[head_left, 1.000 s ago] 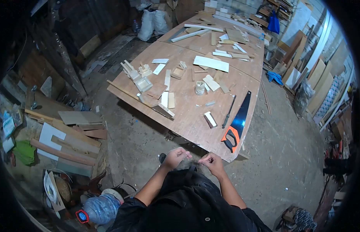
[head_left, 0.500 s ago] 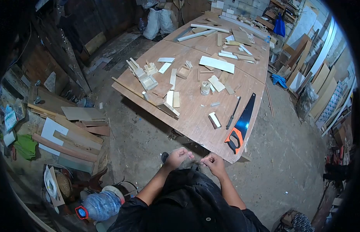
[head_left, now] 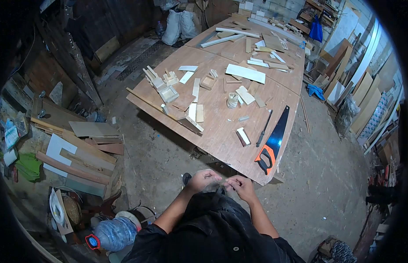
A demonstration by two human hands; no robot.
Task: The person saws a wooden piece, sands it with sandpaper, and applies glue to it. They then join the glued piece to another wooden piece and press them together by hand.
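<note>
Close together in front of my waist, just short of the table's near edge, are both hands. My left hand (head_left: 204, 179) has its fingers curled in a pinch, and my right hand (head_left: 241, 186) is pinched too, its fingertips facing the left ones. Whatever lies between the fingertips is too small to make out. Beyond them on the wooden table (head_left: 217, 147) lie a hand saw (head_left: 275, 142) with an orange and black handle, a long thin dark tool (head_left: 264, 128) and a small block with a white top (head_left: 243, 136).
A glass jar (head_left: 232, 100), a toy-like wooden truck (head_left: 162, 86), a white board (head_left: 245, 73) and several offcuts cover the table. Wood panels (head_left: 76, 160) lie on the floor at left, near a large water bottle (head_left: 114, 233). Boards (head_left: 364, 94) lean along the right wall.
The two hands have come slightly closer together, with the right one shifting a little left. Everything on the table stays where it was.
</note>
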